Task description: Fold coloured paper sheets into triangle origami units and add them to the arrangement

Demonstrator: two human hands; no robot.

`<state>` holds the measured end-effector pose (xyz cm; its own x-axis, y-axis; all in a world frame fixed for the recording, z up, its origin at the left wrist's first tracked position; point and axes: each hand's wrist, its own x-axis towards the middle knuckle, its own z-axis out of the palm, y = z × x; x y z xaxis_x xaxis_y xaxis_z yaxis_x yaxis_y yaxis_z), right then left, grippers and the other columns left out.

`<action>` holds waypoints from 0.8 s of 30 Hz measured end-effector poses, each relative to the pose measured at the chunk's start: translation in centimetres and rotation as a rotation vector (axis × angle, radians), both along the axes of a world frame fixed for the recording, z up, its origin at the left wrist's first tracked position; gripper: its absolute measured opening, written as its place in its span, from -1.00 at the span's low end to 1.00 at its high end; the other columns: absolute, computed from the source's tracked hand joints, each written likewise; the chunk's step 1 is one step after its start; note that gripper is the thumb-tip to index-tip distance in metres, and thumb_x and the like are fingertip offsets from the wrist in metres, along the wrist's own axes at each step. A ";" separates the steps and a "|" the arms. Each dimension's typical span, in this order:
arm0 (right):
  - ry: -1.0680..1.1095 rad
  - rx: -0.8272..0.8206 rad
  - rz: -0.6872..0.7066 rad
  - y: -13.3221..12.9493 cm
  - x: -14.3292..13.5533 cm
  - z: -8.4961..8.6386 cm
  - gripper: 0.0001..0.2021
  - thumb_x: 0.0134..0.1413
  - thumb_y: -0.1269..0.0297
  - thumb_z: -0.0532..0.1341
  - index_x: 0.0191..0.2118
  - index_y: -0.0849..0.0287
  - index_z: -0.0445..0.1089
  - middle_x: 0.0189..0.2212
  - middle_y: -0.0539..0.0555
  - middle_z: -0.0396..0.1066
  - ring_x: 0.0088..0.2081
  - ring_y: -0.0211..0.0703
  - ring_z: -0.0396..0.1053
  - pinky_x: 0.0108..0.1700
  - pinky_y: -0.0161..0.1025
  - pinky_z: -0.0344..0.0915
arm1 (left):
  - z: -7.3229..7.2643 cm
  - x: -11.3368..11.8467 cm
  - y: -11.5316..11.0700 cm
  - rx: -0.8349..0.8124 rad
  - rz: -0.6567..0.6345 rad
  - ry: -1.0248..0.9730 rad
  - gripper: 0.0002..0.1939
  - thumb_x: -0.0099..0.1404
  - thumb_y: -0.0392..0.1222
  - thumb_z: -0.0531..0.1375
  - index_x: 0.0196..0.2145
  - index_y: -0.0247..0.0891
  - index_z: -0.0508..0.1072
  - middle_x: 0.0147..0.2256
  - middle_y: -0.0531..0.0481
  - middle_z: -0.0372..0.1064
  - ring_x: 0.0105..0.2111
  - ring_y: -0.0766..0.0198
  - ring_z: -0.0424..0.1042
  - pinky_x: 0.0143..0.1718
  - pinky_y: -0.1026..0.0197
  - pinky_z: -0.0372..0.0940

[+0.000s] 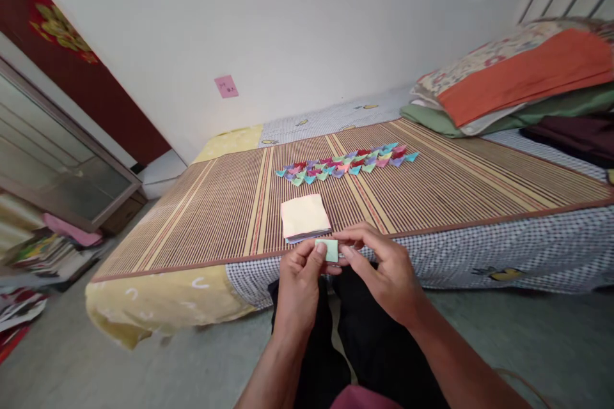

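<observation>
A small piece of pale green paper [330, 250], folded into a rectangle, is held up just in front of the bed's edge. My left hand [300, 275] pinches its left side, thumb on top and fingers behind. At the paper's right edge is my right hand [386, 268], its thumb and fingers closed around that side; the fingertips behind are partly hidden. Just beyond my hands lies a stack of square paper sheets [306, 214], cream on top. Farther back, several small folded paper boats [345, 165] of many colours stand in close rows.
A striped bamboo mat [211, 204] covers the bed, over a checked and yellow sheet [167, 303]. Pillows and folded bedding [522, 77] are piled at the right. A white wall [311, 25] stands behind. Books and papers [43, 255] sit at the far left.
</observation>
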<state>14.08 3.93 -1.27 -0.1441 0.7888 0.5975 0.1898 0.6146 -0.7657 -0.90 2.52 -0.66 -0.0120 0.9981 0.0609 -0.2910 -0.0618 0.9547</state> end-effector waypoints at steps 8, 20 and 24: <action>0.075 -0.023 0.000 0.4 -0.5 0.4 -0.85 0.28 0.43 0.21 -0.35 0.15 0.42 -0.33 0.02 0.42 -0.26 -0.19 0.41 -0.21 -0.26 0.30 | -0.2 0.9 -0.4 0.080 0.056 0.054 -0.70 0.25 -0.14 0.38 -0.08 -0.27 0.60 -0.29 -0.07 0.62 -0.37 0.23 0.56 -0.33 0.25 0.46; 0.083 -0.182 0.061 0.5 -0.8 0.3 -0.84 0.30 0.36 0.18 -0.34 0.16 0.44 -0.41 0.00 0.41 -0.35 -0.20 0.40 -0.28 -0.28 0.29 | 0.1 -0.3 0.3 0.017 0.019 0.196 -0.59 0.12 -0.24 0.43 -0.05 -0.27 0.54 -0.34 0.03 0.52 -0.53 0.39 0.34 -0.46 0.32 0.34; 0.060 -0.185 0.083 0.7 -1.1 0.6 -0.93 0.24 0.35 0.26 -0.23 0.16 0.52 -0.36 0.01 0.43 -0.33 -0.19 0.40 -0.26 -0.28 0.30 | -0.3 -0.4 0.3 0.055 -0.015 0.324 -0.47 0.19 -0.28 0.36 0.13 -0.22 0.44 -0.21 -0.06 0.55 -0.33 0.25 0.48 -0.40 0.29 0.34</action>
